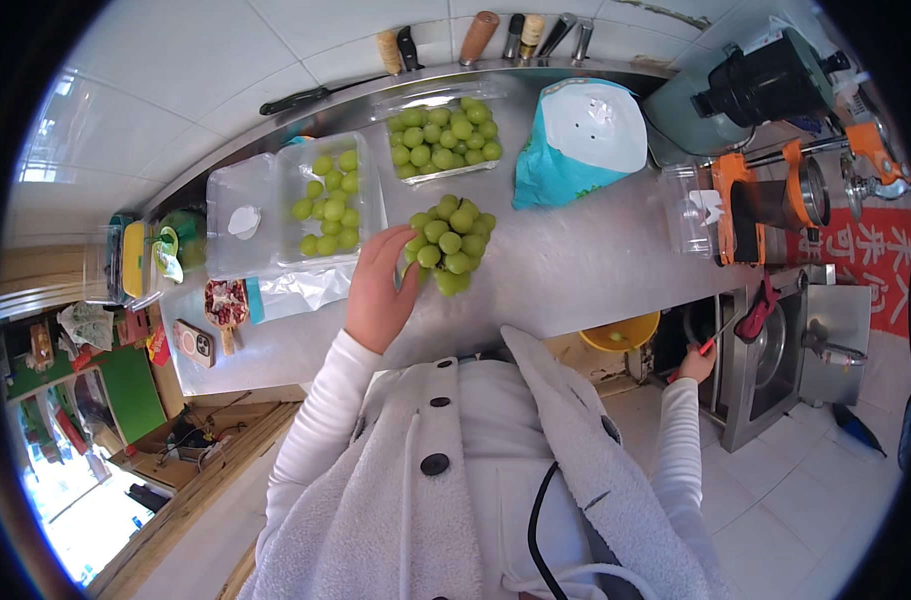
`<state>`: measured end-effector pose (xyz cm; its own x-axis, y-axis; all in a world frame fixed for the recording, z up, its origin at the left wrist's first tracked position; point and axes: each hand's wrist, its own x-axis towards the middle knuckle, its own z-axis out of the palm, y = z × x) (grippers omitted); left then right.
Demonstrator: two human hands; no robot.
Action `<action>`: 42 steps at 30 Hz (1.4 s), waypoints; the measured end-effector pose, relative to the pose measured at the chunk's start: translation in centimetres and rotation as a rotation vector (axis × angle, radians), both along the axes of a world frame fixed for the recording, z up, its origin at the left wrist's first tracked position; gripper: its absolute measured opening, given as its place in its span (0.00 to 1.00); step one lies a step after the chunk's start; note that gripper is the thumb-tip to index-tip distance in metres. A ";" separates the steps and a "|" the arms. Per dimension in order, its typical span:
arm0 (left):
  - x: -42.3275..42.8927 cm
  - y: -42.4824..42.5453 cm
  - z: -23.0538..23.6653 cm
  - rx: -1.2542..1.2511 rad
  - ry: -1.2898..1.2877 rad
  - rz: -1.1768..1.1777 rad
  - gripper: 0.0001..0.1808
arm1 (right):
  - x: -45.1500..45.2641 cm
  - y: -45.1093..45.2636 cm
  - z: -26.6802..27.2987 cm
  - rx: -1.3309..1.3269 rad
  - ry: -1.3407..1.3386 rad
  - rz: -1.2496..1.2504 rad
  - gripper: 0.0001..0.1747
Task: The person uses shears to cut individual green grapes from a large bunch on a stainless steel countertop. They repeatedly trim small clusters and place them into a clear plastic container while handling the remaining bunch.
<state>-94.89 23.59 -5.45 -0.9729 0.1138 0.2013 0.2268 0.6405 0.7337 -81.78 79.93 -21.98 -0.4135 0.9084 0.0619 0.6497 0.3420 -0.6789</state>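
Observation:
My left hand has its fingers apart at the left edge of a bunch of green grapes that lies on the metal counter; its fingertips seem to touch the outer grapes. Out to the right, past the counter's front edge, my right hand grips a small tool with a red handle and a thin shaft or blade; its exact kind is unclear. Behind the bunch stands a clear plastic tray of grapes. Left of it is a lidded clear container, its lid folded back, with loose grapes inside.
A turquoise and white bag lies at the back. Several knives stand along the wall. A cut pomegranate and a phone lie at left. A yellow basin sits below the front edge, near a metal sink.

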 end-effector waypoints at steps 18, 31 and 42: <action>-0.2 -1.0 -9.9 0.467 -0.485 0.026 0.44 | -8.3 -29.3 18.7 -1.257 -0.575 1.415 0.26; -0.1 -0.6 -12.0 0.557 -0.363 -0.027 0.42 | -3.8 -38.2 17.3 -1.301 -0.444 0.798 0.19; 0.6 -0.4 -12.5 0.745 -0.379 -0.020 0.41 | -5.1 -41.5 15.4 -1.249 -0.366 0.723 0.19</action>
